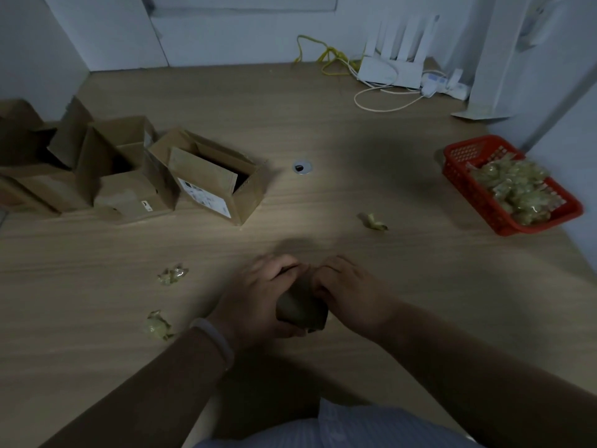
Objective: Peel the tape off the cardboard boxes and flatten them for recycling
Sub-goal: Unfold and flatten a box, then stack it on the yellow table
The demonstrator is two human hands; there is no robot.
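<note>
A small piece of brown cardboard [302,310] sits between both hands just above the wooden table [323,195]. My left hand [258,299] grips its left side, fingers curled over the top and thumb underneath. My right hand [347,291] grips its right side, fingers curled over the top edge. Most of the cardboard is hidden by the hands. Several opened cardboard boxes [206,179] stand at the left, one with a white label. Crumpled tape wads lie on the table: one [172,274] and another [156,324] left of my hands, a third [373,221] to the right.
A red plastic basket [468,185] holding several tape wads stands at the right edge. At the back lie a white router [392,71], a power strip and yellow and white cables. A round cable hole [302,167] is in the table's middle.
</note>
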